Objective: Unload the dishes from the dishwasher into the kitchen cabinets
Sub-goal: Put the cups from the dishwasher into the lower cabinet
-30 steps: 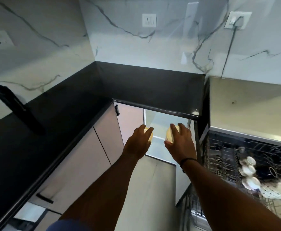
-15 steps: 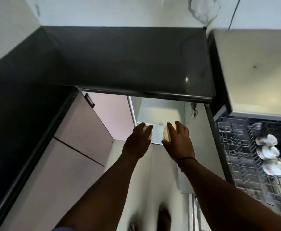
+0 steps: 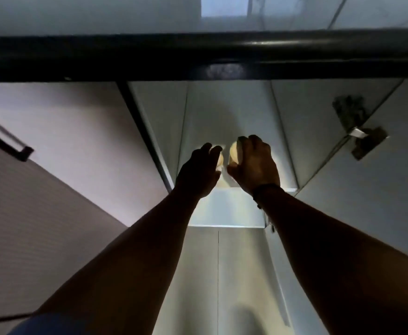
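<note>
Both hands reach into the open cabinet [image 3: 227, 112] under the counter [image 3: 198, 56]: the left hand [image 3: 198, 172] has its fingers curled round a pale cup [image 3: 219, 160] that is almost hidden, and the right hand [image 3: 253, 163] grips a second cup [image 3: 234, 151] just beside it, at 3 o'clock. I think the cups should be lowered flat on the shelf [image 3: 224, 211], a little apart, before the fingers let go. The counter edge at 12 o'clock is low, and the hinge [image 3: 357, 126] at 2 o'clock and door handle [image 3: 7, 143] at 9 o'clock lie near the arms' way back.
</note>
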